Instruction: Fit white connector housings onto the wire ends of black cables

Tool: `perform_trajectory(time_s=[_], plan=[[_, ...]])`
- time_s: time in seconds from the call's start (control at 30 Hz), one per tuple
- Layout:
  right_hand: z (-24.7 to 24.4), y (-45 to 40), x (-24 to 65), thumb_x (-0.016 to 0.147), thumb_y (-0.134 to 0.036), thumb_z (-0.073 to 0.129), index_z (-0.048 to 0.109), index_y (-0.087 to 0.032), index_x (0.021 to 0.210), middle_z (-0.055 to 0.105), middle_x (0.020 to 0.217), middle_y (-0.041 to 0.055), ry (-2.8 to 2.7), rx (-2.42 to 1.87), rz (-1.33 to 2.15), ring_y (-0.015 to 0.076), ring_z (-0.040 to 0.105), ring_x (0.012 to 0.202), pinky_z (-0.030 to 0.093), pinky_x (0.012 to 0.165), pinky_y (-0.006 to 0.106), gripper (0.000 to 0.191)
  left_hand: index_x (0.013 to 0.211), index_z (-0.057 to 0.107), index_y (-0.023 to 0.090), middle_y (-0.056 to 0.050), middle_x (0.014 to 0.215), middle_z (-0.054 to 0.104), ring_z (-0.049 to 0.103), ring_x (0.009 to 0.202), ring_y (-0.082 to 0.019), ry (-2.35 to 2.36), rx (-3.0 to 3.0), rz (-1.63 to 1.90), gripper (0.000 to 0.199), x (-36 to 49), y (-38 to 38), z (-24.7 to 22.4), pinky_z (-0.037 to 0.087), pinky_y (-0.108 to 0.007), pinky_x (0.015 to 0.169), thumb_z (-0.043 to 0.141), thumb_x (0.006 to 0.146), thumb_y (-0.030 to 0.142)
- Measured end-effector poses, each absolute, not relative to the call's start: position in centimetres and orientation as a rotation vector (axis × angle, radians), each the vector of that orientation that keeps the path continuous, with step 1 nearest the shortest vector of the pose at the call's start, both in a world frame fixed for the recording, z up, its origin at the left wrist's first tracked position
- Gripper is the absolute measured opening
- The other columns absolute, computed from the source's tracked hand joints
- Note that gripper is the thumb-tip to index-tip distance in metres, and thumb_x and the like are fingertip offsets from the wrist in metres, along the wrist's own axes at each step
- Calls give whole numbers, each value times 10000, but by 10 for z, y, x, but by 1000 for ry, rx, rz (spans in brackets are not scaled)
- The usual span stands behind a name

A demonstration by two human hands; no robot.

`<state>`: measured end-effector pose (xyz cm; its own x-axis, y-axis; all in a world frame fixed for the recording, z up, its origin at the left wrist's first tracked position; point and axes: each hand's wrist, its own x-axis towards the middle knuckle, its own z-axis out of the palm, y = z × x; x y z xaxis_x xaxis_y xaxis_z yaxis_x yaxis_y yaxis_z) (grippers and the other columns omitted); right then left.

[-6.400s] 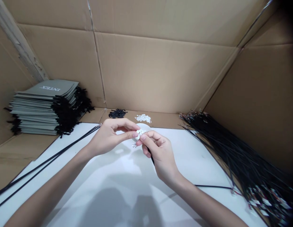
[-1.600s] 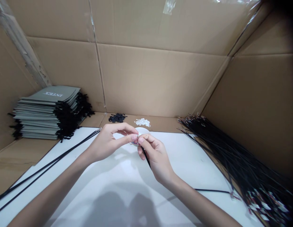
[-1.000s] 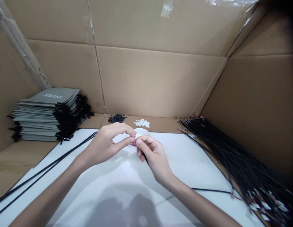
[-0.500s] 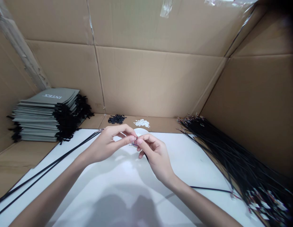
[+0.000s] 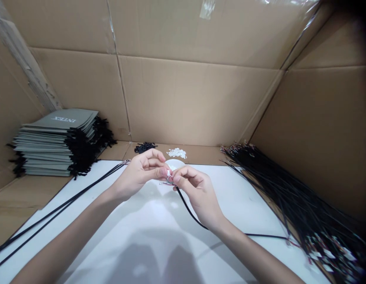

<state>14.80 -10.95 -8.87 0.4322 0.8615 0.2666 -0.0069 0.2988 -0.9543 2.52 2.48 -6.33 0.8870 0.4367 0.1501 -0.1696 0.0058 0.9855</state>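
Left hand [image 5: 137, 173] has risen slightly, pinching white connector [image 5: 168, 172]; curled right hand [image 5: 202, 193] grips black cable [image 5: 186, 206].

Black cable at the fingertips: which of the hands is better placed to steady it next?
Likely the right hand: it holds the black cable near its exposed wires; the left hand pinches a small white connector.
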Motion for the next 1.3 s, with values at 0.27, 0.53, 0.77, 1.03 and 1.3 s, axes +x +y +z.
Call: perform_trajectory(time_s=[0.27,0.53,0.77,1.03,1.3], plan=[[-87,-110,148,860,-349,669,649,-195,720,630,748,22,-987,-1152,706,169,573,737,468,672,286,209,902,554,171,-9,797,730,677,719,-128,196,1541,500,271,25,24,-61,534,-229,693,800,801,225],[-88,-110,149,854,-359,665,639,-195,708,608,728,19,-979,-1201,698,169,545,726,446,635,284,222,884,559,169,-17,801,736,691,717,-144,208,1572,529,273,25,25,-60,549,-245,691,806,778,214],[-86,-109,148,837,-344,655,638,-191,692,626,739,23,-981,-1231,706,165,545,719,440,625,281,212,868,586,168,-6,793,726,697,738,-134,178,1666,565,180,22,23,-60,552,-217,685,760,829,194],[-85,-108,149,809,-374,658,645,-184,684,615,710,25,-956,-1270,732,165,534,699,438,639,290,227,847,632,175,-20,833,720,686,789,-158,256,1931,707,155,18,20,-58,531,-242,708,763,831,257],[-85,-108,149,800,-361,663,651,-181,690,576,675,6,-935,-1264,743,146,498,671,409,628,274,212,842,624,181,-6,820,720,687,784,-145,222,1853,706,150,22,19,-63,533,-226,702,756,841,253]])
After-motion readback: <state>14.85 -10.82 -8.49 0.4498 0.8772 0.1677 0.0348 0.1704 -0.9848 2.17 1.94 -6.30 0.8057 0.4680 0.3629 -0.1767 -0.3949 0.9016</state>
